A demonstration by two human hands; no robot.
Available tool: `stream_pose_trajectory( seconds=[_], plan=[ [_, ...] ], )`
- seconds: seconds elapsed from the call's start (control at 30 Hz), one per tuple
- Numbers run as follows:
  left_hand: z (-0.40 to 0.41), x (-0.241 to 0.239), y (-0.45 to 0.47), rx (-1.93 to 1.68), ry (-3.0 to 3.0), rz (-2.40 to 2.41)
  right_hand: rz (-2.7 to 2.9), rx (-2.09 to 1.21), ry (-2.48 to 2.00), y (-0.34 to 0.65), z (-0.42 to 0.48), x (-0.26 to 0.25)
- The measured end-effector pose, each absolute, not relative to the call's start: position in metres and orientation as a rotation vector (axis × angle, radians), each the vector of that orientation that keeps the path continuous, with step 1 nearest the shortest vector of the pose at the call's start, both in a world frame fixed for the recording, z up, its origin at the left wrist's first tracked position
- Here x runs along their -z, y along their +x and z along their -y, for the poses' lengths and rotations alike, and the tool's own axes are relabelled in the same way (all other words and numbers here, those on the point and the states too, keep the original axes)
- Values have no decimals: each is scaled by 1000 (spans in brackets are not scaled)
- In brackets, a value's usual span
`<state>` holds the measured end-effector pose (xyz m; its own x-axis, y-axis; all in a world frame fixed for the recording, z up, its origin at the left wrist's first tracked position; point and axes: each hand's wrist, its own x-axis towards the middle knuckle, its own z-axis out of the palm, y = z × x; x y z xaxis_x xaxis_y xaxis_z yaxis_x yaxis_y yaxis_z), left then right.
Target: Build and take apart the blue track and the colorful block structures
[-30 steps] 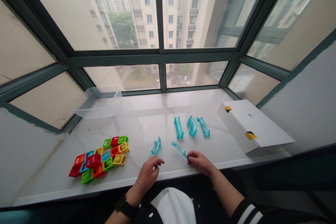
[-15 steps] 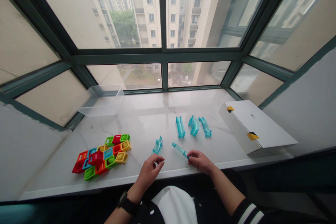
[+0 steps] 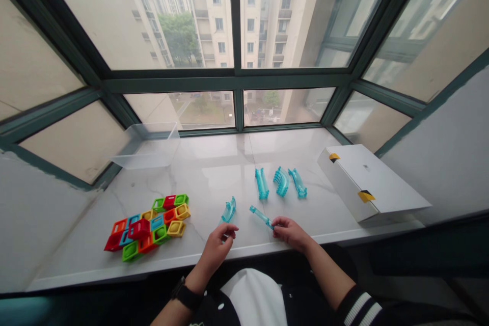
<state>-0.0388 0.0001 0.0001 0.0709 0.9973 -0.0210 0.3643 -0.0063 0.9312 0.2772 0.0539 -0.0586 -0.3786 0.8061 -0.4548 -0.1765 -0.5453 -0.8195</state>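
My right hand [image 3: 291, 233] pinches the near end of a straight clear-blue track piece [image 3: 261, 216] that lies on the white marble sill [image 3: 214, 173]. My left hand [image 3: 217, 245], a dark watch on its wrist, has its fingers curled loosely with the tips just below a curved clear-blue track piece [image 3: 228, 210]; whether they touch it I cannot make out. Three more blue track pieces [image 3: 281, 183] lie side by side farther back on the sill.
A cluster of red, orange, yellow, green and blue square blocks [image 3: 148, 227] lies at the left. A clear plastic tub [image 3: 147, 145] stands at the back left by the window. A white box [image 3: 369, 183] with yellow tabs lies at the right.
Both hands stay nearly where they were. The left fingers have curled in slightly below the curved piece. The view has shifted a little.
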Motion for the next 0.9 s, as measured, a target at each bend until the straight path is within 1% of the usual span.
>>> stream_pose_trajectory(
  seconds=[0.37, 0.6, 0.73, 0.9],
  plan=[
    [2, 0, -31, -906, 1377, -1422, 926, -1942, -1215, 277, -53, 61],
    [-9, -18, -7, -863, 1562, -1234, 955, -1849, -1243, 269, -50, 50],
    [-26, -39, 18, -896, 1701, -1067, 1102, -1639, -1178, 270, -57, 25],
    [-52, -58, 51, -968, 1819, -954, 1357, -1167, -1159, 285, -80, -14]
  ],
)
